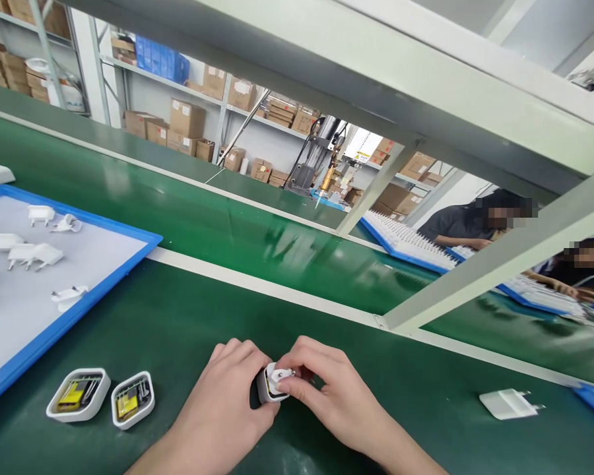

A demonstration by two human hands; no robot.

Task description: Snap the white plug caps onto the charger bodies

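Factory assembly line: green conveyor belt (237,231) at 12 o'clock, carton-stacked shelving (188,119) at 11, tray of plug parts (54,264) at 9.

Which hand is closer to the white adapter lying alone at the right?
Right. The right hand is left of the adapter, apart from it; the left hand is farther left. Both grip a white plug.

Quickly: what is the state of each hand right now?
Left hand: closed, holding the white charger.
Right hand: closed, fingertips gripping the pin end of the same charger.
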